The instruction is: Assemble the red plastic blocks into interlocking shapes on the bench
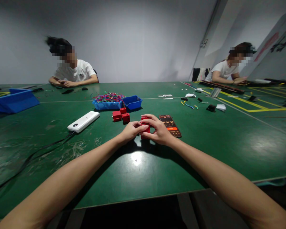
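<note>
Near the middle of the green table, my left hand [131, 131] and my right hand [160, 131] meet around red blocks [146, 128] that look stacked upright. The fingers of my right hand curl round them from the right. My left thumb and fingers pinch at their left side, and part of the red surface is hidden by the fingers. Just beyond my left hand lie a few more red blocks [125, 118]; one red block [116, 116] has small prongs on its left side. A phone [173, 128] showing a running timer lies beside my right hand.
Behind the red blocks are a blue bin [106, 105] heaped with coloured wires and a second blue bin [133, 103]. A white power bank [84, 121] with a black cable [35, 154] lies left. Pliers [189, 105] lie right. Two people [73, 71] sit across.
</note>
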`<state>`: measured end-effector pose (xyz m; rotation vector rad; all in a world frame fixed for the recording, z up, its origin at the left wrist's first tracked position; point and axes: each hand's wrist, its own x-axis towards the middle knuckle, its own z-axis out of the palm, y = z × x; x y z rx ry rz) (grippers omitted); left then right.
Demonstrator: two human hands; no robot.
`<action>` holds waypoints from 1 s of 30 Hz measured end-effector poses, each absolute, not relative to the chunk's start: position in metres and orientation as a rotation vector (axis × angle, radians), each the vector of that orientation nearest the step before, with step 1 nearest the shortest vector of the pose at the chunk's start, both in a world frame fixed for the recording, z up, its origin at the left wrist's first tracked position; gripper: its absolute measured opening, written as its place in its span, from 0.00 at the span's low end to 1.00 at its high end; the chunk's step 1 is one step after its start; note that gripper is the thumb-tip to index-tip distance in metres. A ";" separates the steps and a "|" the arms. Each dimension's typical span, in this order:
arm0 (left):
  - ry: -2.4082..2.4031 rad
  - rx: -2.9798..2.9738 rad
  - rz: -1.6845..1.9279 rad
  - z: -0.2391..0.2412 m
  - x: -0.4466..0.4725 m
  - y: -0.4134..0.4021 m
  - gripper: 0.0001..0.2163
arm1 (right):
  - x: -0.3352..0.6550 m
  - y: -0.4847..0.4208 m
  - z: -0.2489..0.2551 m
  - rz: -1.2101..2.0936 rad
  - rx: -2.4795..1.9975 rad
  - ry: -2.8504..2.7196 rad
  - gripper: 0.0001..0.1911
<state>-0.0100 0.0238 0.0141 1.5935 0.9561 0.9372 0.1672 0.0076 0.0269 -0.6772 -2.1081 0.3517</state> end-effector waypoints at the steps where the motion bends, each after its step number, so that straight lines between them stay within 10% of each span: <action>1: 0.956 1.595 0.939 0.014 -0.010 0.024 0.21 | 0.167 0.008 0.027 0.349 -0.678 -2.109 0.19; 30: 0.949 1.618 0.932 0.017 -0.007 0.021 0.20 | 0.170 0.007 0.026 0.342 -0.667 -2.102 0.20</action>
